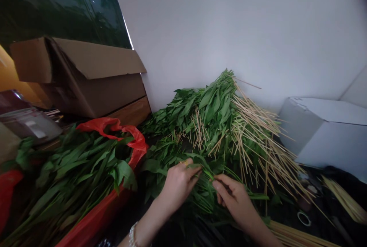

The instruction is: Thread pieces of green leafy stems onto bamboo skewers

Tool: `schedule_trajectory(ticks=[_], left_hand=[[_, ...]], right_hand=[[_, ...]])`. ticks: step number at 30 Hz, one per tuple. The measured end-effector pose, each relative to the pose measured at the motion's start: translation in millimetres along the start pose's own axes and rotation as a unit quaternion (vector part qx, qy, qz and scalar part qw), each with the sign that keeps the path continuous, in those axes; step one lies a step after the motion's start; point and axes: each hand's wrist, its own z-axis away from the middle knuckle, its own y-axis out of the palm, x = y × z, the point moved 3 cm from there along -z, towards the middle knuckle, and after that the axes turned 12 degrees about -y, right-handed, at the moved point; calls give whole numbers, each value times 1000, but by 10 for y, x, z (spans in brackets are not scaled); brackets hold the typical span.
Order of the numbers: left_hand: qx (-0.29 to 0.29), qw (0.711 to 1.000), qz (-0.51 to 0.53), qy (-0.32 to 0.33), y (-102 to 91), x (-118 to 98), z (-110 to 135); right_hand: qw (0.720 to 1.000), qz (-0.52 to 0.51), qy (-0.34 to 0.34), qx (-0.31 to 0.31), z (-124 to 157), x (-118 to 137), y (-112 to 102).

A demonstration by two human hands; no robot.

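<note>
My left hand (178, 184) and my right hand (233, 197) meet low in the middle of the view, both with fingers curled around a small bunch of leafy green stems (204, 174). Behind them rises a big heap of leafy greens threaded on thin bamboo skewers (218, 124), the sticks fanning out to the right. A beaded bracelet (132, 234) sits on my left wrist.
A red plastic bag (114, 132) full of loose greens lies at the left. Behind it stands an open cardboard box (86, 75). A white box (327, 132) sits at the right against the white wall. Loose skewers (344, 199) and a tape roll (304, 218) lie at lower right.
</note>
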Motion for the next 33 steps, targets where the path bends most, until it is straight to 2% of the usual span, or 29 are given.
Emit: schedule_trajectory(ticks=[3, 6, 9, 11, 13, 16, 18, 20, 22, 23, 24, 26, 28, 29, 31, 33], left_hand=[[21, 1000, -15, 16, 18, 16, 21], [22, 1000, 12, -1, 44, 22, 45], [-10, 994, 99, -40, 59, 31, 42], [-47, 979, 173, -92, 24, 102, 14], [-94, 942, 261, -189, -68, 276, -23], [-142, 826, 418, -351, -263, 619, -51], [-126, 774, 490, -381, -402, 753, -81], [-108, 760, 528, -362, -539, 775, -123], [-98, 770, 539, -326, -650, 692, -158], [-92, 785, 531, -305, -688, 617, -169], [-83, 811, 505, -284, -713, 524, -174], [-49, 883, 404, -233, -707, 304, -164], [5, 947, 276, -162, -613, 85, -129], [36, 968, 216, -121, -536, -5, -103], [90, 988, 113, -46, -359, -118, -49], [117, 993, 20, 1, -206, -146, -10]], right_hand=[[1000, -8, 7, 11, -5, 6, -26], [1000, -4, 5, 19, -6, 29, -38], [1000, 18, -9, 18, -1, 59, -25], [1000, -5, -2, 24, 0, 71, -19], [998, -50, 21, 31, -5, 70, -38], [996, -74, 40, 18, -27, 58, -114], [998, -59, 26, 11, -39, 47, -148], [1000, -22, 2, 18, -39, 33, -142], [999, 35, -32, 28, -26, 23, -110], [996, 66, -54, 31, -17, 23, -91], [992, 95, -79, 30, -8, 25, -75], [980, 146, -135, 15, 9, 34, -55], [966, 184, -184, -6, 25, 43, -45], [958, 197, -205, -14, 33, 46, -41], [946, 218, -241, -22, 47, 54, -33], [936, 231, -264, -22, 57, 65, -26]])
